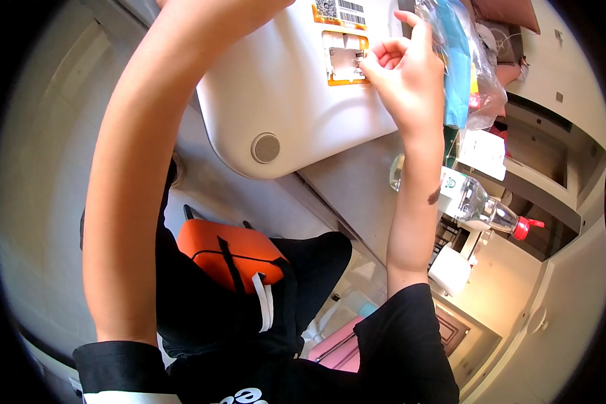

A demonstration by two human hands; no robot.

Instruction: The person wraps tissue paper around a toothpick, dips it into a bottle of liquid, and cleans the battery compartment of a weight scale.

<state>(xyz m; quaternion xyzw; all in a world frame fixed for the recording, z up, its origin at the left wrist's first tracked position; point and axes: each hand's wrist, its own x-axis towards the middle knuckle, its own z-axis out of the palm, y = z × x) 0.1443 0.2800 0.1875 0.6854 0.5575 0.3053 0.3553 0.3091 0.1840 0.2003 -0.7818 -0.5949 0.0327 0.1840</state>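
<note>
A broad white device (pixel 289 111) with rounded corners lies in front of me, a round grey pad (pixel 265 147) near its corner. A small rectangular compartment (pixel 344 57), edged in orange, is set into its surface. Above that is a label (pixel 341 10) with a square code and a barcode. At the compartment's right edge, my right hand (pixel 411 74) has thumb and index finger pinched together beside small metal parts; what they pinch, if anything, is hidden. My left hand (pixel 239 8) reaches over the device's upper left and is cut off by the frame, its fingers out of sight.
Right of the device lie a clear plastic bag (pixel 488 94) and a blue packet (pixel 456 60). A clear bottle with a red cap (pixel 522 227) lies behind my right forearm. An orange case (pixel 232 250) with black straps rests by my lap. Something pink (pixel 337 347) stands below.
</note>
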